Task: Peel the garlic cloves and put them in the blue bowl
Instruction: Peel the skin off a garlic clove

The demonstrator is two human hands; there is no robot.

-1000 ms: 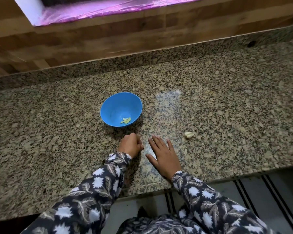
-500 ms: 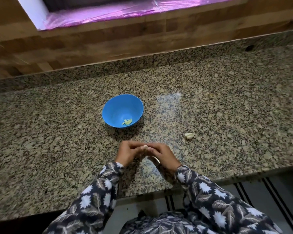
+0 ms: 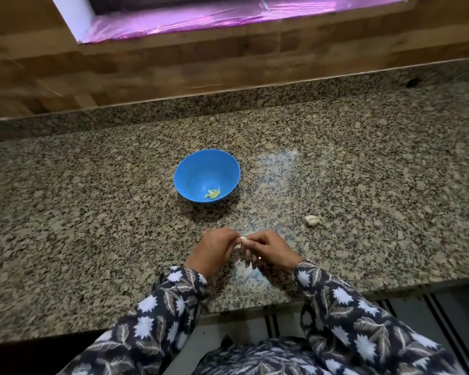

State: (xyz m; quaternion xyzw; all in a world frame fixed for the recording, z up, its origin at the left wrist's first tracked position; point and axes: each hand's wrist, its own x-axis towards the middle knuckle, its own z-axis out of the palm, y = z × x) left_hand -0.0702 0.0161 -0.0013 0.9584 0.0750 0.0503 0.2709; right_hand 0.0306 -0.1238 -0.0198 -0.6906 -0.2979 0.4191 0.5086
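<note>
From your left hand [image 3: 214,249] and right hand [image 3: 271,249], joined near the worktop's [image 3: 92,212] front edge, the blue bowl [image 3: 192,169] stands in the way at 11 o'clock, and a loose garlic piece [image 3: 312,220] lies at 2 o'clock. Open granite runs out at 9 and 3 o'clock. The raised back ledge [image 3: 228,106] closes off 12 o'clock.

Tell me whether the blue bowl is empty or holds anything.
Not empty: a few pale yellow peeled cloves lie at the bottom of the upright blue bowl; the rest of its inside is bare.
</note>
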